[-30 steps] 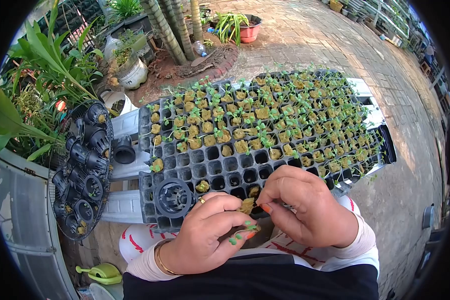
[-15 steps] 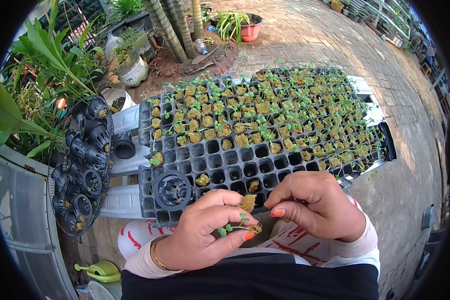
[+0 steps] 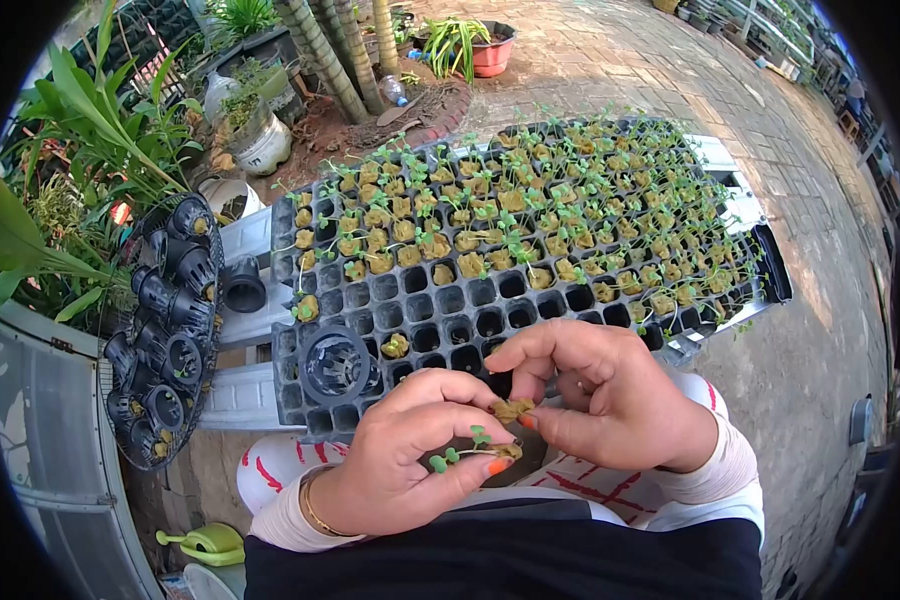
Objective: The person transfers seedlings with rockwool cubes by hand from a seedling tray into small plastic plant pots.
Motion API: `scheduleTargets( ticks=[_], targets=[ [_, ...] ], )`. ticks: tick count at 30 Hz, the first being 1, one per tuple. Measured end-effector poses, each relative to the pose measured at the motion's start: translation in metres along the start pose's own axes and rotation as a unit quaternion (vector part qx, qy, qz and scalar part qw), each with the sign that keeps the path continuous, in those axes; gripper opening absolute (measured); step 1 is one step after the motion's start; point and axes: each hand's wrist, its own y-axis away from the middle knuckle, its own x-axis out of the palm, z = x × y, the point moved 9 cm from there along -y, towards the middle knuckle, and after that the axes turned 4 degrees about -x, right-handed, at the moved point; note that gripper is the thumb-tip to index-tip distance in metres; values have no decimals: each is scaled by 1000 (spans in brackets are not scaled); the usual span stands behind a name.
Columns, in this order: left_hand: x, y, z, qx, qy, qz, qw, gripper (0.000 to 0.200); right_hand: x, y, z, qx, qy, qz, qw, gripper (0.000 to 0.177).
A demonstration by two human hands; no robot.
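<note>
My left hand is closed, its thumb and fingers pinching a small seedling whose brownish plug sticks out at the fingertips. Another yellow-brown spongy piece sits between the two hands. My right hand pinches it with thumb and fingertips, while the left fingertips touch its other side. Both hands are over the front edge of a black seedling tray. A black net pot rests on the tray's near left corner, and one plug sits in a cell beside it.
Seedlings in plugs crowd the tray's far and right cells. At left, a dark mesh basket holds several black net pots. Another pot lies on the pale slatted stand. A green watering can stands low at left.
My right hand has moved left and down and now pinches the spongy piece at my left fingertips. The left hand keeps its seedling. The view has shifted slightly.
</note>
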Motion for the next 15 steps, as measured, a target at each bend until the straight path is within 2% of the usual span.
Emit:
scheduleTargets(
  ticks=[2, 3, 5, 7, 12, 15],
  targets=[
    [-10, 2, 3, -29, 22, -63, 997, 18, -5, 2, -8, 2, -90, -42, 995, 39],
    [-12, 5, 5, -26, 26, -91, 995, 18, -4, 2, -9, 0, -89, -42, 995, 39],
    [-12, 6, 7, -32, 33, -111, 993, 17, -5, 3, -13, 8, -182, -61, 981, 41],
    [-15, 8, 10, -40, 42, -131, 990, 17, -3, 4, -11, -5, -182, -65, 981, 41],
    [-8, 6, 9, -1, 69, -90, 994, 17, -2, 4, -17, -26, -193, -89, 977, 42],
    [-6, 4, 10, -7, 73, -97, 993, 16, 1, 6, -19, -35, -149, -82, 985, 42]
  ],
)
